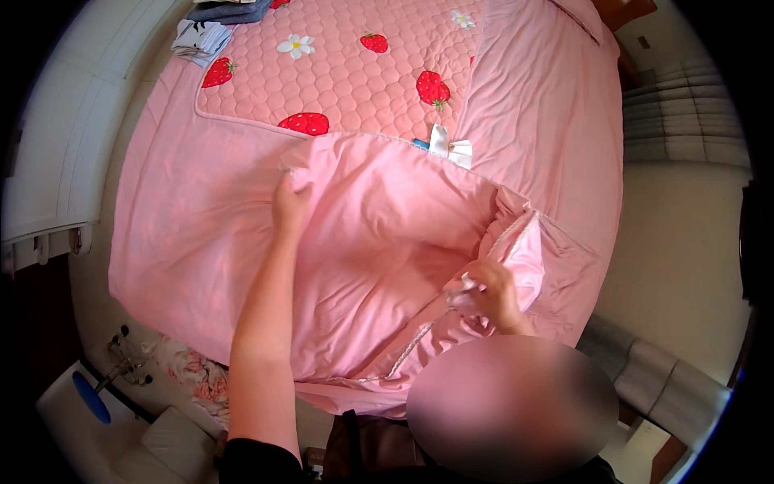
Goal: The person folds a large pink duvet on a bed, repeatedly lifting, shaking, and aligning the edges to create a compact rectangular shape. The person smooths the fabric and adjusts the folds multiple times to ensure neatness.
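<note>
A pink fabric cover (379,234) lies spread and wrinkled over the near part of the bed, with a pale zipper-like trim along its opening. At its far left corner, my left hand (289,203) pinches the cloth between closed fingers. My right hand (496,292) is closed around a bunched, whitish-pink piece of the same cover, beside the gaping opening on the right. A dark shadow shows inside the fold between the hands. A blurred oval hides most of my right forearm and the cloth under it.
A quilted pink mat (347,77) with strawberries and daisies lies farther up the pink bed sheet (548,105). White tags (451,148) stick out at the cover's far edge. Folded clothes (201,39) sit at the far left. A grey bench (661,375) stands right, a blue disc-shaped object (91,397) lower left.
</note>
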### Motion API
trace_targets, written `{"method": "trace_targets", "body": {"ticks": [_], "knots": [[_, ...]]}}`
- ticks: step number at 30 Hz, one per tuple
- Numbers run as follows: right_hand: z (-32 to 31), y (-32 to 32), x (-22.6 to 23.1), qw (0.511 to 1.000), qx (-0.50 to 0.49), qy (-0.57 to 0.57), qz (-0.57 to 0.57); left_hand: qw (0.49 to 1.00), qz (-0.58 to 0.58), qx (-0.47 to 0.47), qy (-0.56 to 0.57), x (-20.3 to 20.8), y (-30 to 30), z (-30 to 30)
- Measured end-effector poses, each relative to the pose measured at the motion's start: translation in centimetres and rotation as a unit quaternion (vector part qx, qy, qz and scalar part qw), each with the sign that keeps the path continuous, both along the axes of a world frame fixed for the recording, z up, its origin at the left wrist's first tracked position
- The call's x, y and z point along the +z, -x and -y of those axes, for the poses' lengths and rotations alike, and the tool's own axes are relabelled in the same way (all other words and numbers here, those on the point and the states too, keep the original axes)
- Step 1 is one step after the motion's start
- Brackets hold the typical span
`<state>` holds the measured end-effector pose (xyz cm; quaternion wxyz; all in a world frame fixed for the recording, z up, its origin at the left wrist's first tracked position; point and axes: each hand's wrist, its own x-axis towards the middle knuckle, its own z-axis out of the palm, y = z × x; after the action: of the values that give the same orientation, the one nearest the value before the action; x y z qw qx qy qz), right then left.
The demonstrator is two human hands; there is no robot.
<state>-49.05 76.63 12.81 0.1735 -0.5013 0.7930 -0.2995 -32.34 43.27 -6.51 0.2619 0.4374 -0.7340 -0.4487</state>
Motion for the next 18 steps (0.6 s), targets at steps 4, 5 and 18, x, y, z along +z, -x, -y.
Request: {"method": "trace_targets", "body": {"ticks": [4,5,18], "knots": [[2.6,-4.5,0.7,0.997,0.037,-0.01,0.067,0.989,0.002,-0.062,0.132,4.7,1.6,-7.4],[3.1,-5.1,0.6,0.996,0.05,-0.003,0.068,0.992,-0.016,-0.07,0.109,5.7,1.8,-8.9],[1.0,-5.6,6.5,0.986,-0.046,-0.014,0.157,0.878,-0.303,-0.046,-0.368,16.1,3.2,-16.0]]}}
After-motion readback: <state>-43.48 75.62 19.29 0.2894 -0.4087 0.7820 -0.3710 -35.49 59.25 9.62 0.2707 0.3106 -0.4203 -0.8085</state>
